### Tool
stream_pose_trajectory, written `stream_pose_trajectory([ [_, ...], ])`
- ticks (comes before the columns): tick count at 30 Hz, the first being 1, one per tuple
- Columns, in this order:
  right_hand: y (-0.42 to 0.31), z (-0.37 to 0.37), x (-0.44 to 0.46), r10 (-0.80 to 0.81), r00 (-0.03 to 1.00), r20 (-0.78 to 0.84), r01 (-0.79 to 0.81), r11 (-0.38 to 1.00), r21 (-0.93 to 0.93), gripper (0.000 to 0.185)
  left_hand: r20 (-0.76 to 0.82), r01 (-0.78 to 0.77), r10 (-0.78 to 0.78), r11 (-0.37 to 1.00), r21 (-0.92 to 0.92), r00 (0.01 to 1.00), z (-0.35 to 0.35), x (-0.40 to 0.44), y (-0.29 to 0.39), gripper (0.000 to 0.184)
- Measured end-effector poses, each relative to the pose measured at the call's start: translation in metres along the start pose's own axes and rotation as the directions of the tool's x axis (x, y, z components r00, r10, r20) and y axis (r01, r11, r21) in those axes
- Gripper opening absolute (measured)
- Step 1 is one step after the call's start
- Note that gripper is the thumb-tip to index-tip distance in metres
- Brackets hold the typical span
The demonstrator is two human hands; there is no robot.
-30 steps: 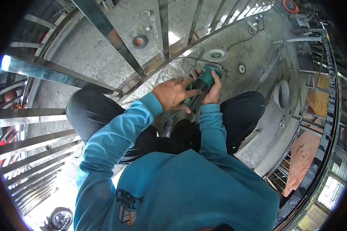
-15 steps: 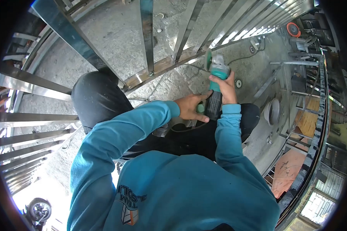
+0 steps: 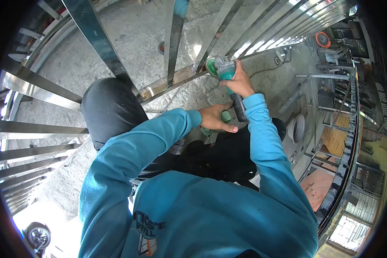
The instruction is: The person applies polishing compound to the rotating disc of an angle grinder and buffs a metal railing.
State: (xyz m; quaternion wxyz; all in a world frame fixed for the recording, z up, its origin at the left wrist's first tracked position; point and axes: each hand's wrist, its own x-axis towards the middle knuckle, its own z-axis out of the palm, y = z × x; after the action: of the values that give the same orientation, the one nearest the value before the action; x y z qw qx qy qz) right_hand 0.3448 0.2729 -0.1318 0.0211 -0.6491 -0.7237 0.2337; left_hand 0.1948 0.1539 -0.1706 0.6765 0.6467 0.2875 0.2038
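My right hand (image 3: 240,81) grips the teal neck of an angle grinder (image 3: 240,105), close behind its grey metal head. The grinder's green-faced disc (image 3: 211,67) is beside the bottom rail of a shiny metal frame (image 3: 159,87); whether they touch I cannot tell. My left hand (image 3: 215,118) is left of the grinder's black body, thumb and forefinger extended. A pale green bar-like piece (image 3: 226,116) shows between that thumb and forefinger, seemingly held in the palm. Its lower part is mostly hidden by the hand.
Upright metal bars (image 3: 174,43) rise close in front and to the left. A power cord (image 3: 262,72) runs across the concrete floor. To the right are a grey round basin-like object (image 3: 296,128) and a rack with boards (image 3: 320,185). An orange round object (image 3: 322,40) lies far right.
The grinder has moved up and left, bringing its disc to the frame's bottom rail. My left hand has come off the grinder's body, and its thumb and forefinger are now apart from it.
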Motion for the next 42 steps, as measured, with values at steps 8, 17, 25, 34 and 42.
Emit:
stream_pose_trajectory([
  [8, -0.009, -0.016, 0.012, 0.005, 0.993, 0.118, 0.016, 0.984, -0.176, 0.097, 0.104, 0.032, -0.026, 0.998, -0.058, 0.994, -0.003, -0.005, 0.010, 0.118],
  [17, -0.014, -0.048, 0.002, 0.059, 0.961, 0.270, 0.025, 0.954, -0.298, 0.102, 0.449, 0.037, -0.066, 0.997, 0.074, 0.891, 0.006, -0.003, 0.003, 0.085],
  [25, -0.012, -0.054, 0.004, 0.045, 0.974, 0.221, 0.029, 0.946, -0.322, 0.098, 0.420, -0.036, -0.398, 0.689, 0.724, 0.815, 0.005, -0.009, -0.001, 0.056],
  [34, -0.017, -0.032, 0.027, 0.045, 0.967, 0.252, 0.025, 0.964, -0.265, 0.105, 0.100, 0.265, -0.807, 0.304, 0.915, 0.582, 0.049, 0.051, -0.108, 0.041],
  [42, -0.017, -0.040, 0.021, 0.061, 0.959, 0.278, 0.026, 0.954, -0.300, 0.102, -0.005, 0.350, -0.695, 0.356, 0.867, 0.719, 0.026, 0.021, -0.062, 0.037],
])
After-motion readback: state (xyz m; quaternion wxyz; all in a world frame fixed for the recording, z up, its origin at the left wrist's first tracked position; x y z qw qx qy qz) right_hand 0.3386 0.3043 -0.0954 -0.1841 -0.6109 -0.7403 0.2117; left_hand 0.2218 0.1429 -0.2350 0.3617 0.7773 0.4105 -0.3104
